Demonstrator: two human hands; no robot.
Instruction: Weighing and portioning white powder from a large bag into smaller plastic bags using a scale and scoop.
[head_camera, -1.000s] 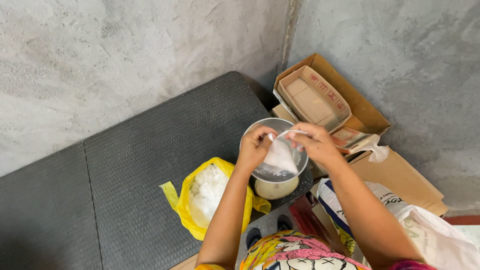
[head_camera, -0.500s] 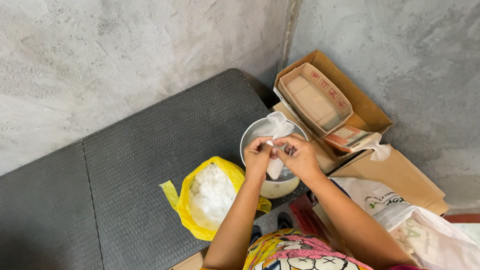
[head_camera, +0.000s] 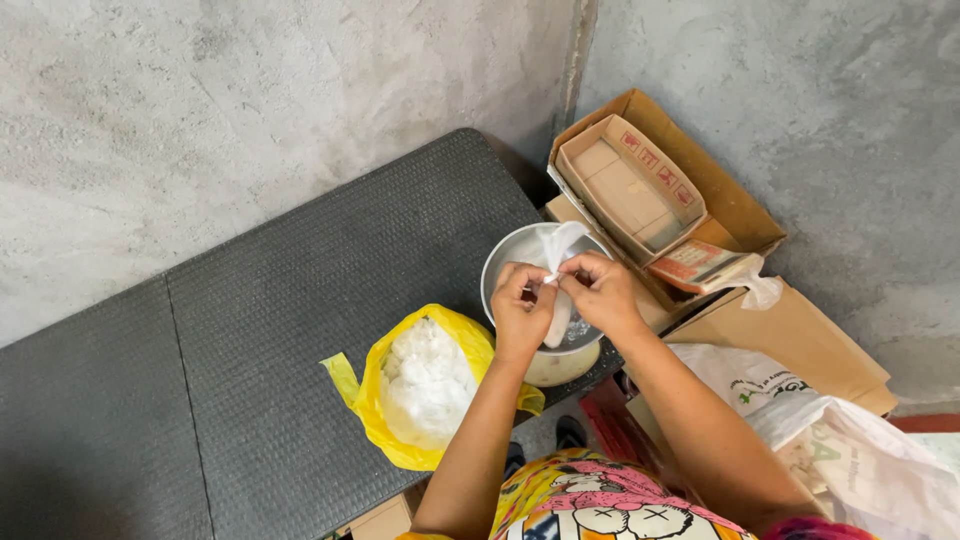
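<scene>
Dark grey textured rubber-surfaced bench top (head_camera: 300, 300), two panels joined by a seam, set against a concrete wall. Near its front edge: yellow plastic bag of white lumps (head_camera: 420, 385). At its right corner: round metal bowl scale (head_camera: 525, 265).

Looks like a back corner of a small shop or storeroom, not a proper kitchen; bare concrete walls (head_camera: 250, 110) meet at a rough seam, and there's a dark textured mat (head_camera: 300, 330) as the work surface. Flattened and nested cardboard boxes (head_camera: 650, 190) are piled against the wall; printed plastic bags (head_camera: 840, 440) are heaped beside them.
</scene>
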